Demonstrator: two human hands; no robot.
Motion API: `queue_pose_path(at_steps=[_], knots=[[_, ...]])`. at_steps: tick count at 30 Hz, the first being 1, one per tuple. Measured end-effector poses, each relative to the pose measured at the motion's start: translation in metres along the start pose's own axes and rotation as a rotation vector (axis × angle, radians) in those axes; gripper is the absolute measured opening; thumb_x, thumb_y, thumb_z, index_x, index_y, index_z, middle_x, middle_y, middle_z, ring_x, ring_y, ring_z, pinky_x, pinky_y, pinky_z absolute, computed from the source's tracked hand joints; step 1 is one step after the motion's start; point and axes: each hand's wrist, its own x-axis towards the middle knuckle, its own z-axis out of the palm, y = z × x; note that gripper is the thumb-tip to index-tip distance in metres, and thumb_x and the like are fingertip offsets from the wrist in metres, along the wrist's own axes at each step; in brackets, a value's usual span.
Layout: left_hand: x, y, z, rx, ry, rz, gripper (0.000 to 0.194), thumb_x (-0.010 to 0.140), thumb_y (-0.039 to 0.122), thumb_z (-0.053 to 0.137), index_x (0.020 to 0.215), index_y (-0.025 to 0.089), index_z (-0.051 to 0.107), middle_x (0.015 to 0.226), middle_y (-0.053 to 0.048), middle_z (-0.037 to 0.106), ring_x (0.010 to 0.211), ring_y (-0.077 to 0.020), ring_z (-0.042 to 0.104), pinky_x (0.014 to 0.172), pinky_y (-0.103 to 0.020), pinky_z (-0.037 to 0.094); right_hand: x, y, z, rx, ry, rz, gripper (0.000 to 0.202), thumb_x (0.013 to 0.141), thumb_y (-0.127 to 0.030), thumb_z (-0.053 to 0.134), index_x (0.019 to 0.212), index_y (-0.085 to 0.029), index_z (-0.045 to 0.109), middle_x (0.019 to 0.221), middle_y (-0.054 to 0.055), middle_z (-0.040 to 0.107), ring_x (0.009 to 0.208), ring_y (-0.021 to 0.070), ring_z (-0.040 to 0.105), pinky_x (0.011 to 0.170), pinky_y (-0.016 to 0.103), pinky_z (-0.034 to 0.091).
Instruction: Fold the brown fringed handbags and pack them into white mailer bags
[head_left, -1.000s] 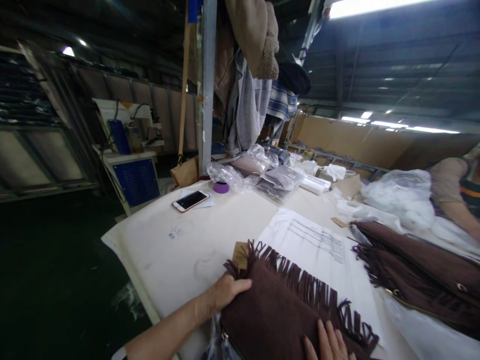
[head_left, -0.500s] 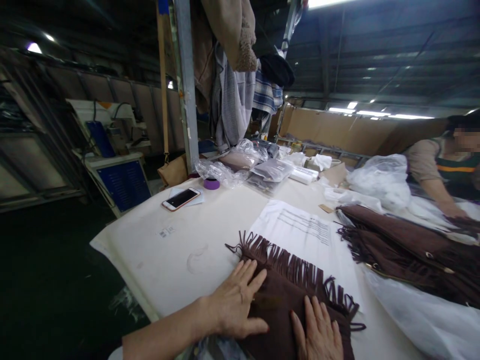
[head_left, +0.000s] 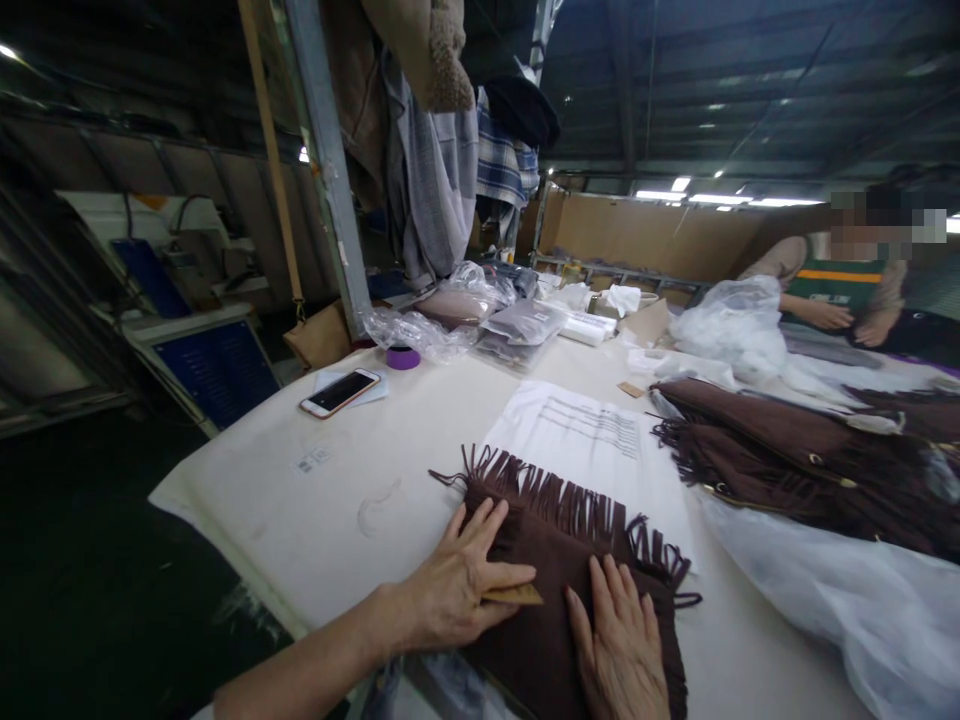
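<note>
A dark brown fringed fabric piece (head_left: 555,550) lies flat on the pale table in front of me, its tassels along the far edge. My left hand (head_left: 469,580) rests on its left part, with a small tan tag (head_left: 517,595) between thumb and index finger; the other fingers stretch over the fabric. My right hand (head_left: 619,630) lies flat on the fabric's right side, fingers extended, holding nothing. A printed white sheet (head_left: 577,425) is partly under the fringe. Clear plastic (head_left: 442,685) shows below the fabric's near edge.
More brown fringed items with zips and metal rings (head_left: 787,465) lie at right, beside thin white plastic (head_left: 832,590). A phone (head_left: 340,392), purple tape roll (head_left: 403,357) and bagged goods (head_left: 521,330) sit farther back. A metal post (head_left: 326,170) stands at left. Across the table is a person (head_left: 840,285).
The tan tag, a faint smear before, now shows clearly at my left hand, whose thumb has drawn in. My view has shifted right. The person opposite has straightened, hands now drawn back.
</note>
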Motion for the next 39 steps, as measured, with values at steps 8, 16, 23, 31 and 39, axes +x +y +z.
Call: queue_pose_path(at_steps=[8, 16, 23, 31, 39], knots=[[-0.015, 0.019, 0.028, 0.328, 0.198, 0.334, 0.045, 0.090, 0.035, 0.045, 0.133, 0.021, 0.038, 0.145, -0.019, 0.028, 0.137, -0.0334, 0.012, 0.105, -0.065, 0.012, -0.001, 0.007, 0.005, -0.060, 0.182, -0.176, 0.045, 0.091, -0.030, 0.026, 0.108, -0.019, 0.067, 0.123, 0.016, 0.057, 0.113, 0.0363, 0.050, 0.090, 0.054, 0.035], [-0.015, 0.020, 0.046, 0.296, 0.157, 0.397, 0.049, 0.089, 0.021, 0.038, 0.137, 0.011, 0.031, 0.140, -0.023, 0.035, 0.129, -0.0339, 0.034, 0.103, -0.048, 0.035, -0.008, 0.015, 0.017, -0.025, 0.091, -0.217, 0.042, 0.090, -0.030, 0.028, 0.108, -0.024, 0.066, 0.131, 0.014, 0.051, 0.119, 0.0373, 0.044, 0.094, 0.058, 0.029], [-0.029, 0.021, 0.011, -0.003, 0.357, 0.447, 0.051, 0.092, 0.013, 0.024, 0.142, 0.011, 0.016, 0.131, -0.018, 0.049, 0.125, -0.0217, 0.042, 0.103, -0.034, 0.040, -0.004, 0.012, 0.010, 0.023, 0.081, -0.155, 0.044, 0.091, -0.030, 0.026, 0.104, -0.021, 0.067, 0.127, 0.014, 0.054, 0.118, 0.0344, 0.046, 0.095, 0.055, 0.031], [-0.059, -0.066, 0.008, -0.139, 0.822, -0.618, 0.057, 0.081, 0.019, 0.040, 0.137, 0.011, 0.029, 0.134, -0.018, 0.043, 0.126, -0.0292, 0.041, 0.103, -0.049, 0.037, -0.002, 0.004, 0.005, 0.103, 0.033, 0.007, 0.047, 0.090, -0.039, 0.029, 0.115, -0.014, 0.060, 0.128, 0.015, 0.053, 0.123, 0.0313, 0.041, 0.100, 0.051, 0.030], [-0.088, -0.067, 0.016, 0.074, 0.438, -0.701, 0.030, 0.088, 0.023, 0.033, 0.100, 0.019, 0.060, 0.090, -0.007, 0.054, 0.083, -0.0194, 0.059, 0.079, -0.034, 0.049, 0.000, -0.002, 0.005, 0.149, 0.050, 0.058, 0.049, 0.089, -0.042, 0.029, 0.116, -0.014, 0.059, 0.126, 0.015, 0.054, 0.124, 0.0314, 0.040, 0.101, 0.052, 0.029]])
